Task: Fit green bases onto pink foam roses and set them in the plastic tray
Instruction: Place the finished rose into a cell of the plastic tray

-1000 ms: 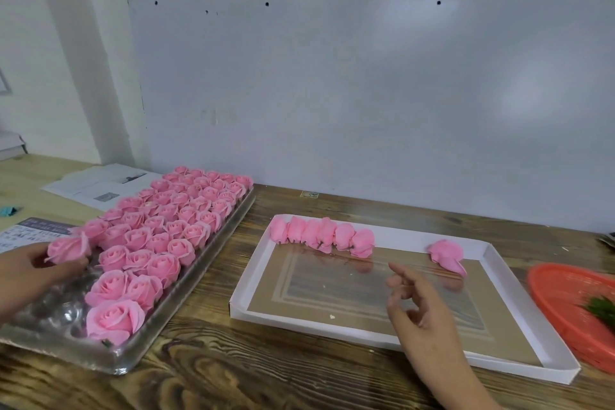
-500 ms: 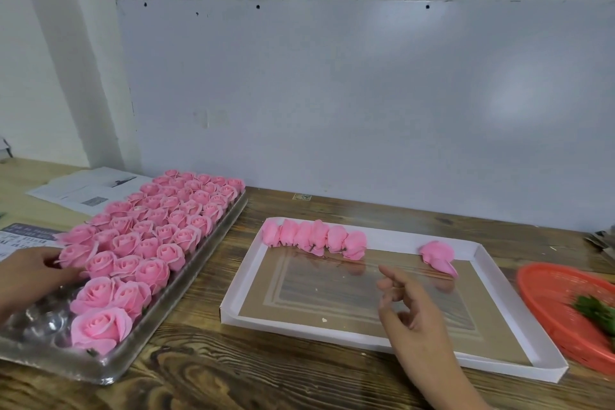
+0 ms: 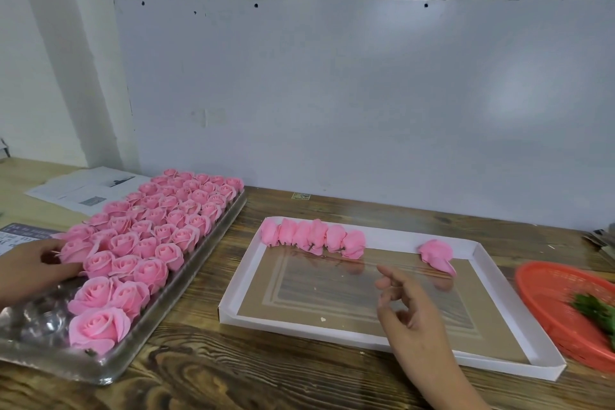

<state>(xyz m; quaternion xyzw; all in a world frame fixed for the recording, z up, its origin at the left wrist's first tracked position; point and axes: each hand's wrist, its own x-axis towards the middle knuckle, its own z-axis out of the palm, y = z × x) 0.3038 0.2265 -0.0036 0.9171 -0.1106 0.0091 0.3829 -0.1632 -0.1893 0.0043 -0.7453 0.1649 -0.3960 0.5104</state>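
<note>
Nearest the viewer, the right hand hovers over the near half of the white box, fingers loosely curled and holding nothing; no part of it touches the box floor. The left hand lies at the left edge of the plastic tray, fingertips touching one foam rose in the tray's left column; whether the fingers pinch it or only rest against it cannot be told. Judgement: the roses are foam, so light and soft, and petals will likely crush or tear if squeezed; the safe hold is low on the bud, near the underside where a green base would seat, with thumb and two fingers. The plastic tray, left of the white box, carries rows of upright pink roses from its middle to its far end; its near-left corner shows bare clear cups. The white box holds a line of six or so roses on their sides along its far-left wall, and one loose rose near its far-right corner. Right of the white box, an orange basket contains green bases, partly cut off by the frame. Printed papers lie on the worktop beyond the tray.
</note>
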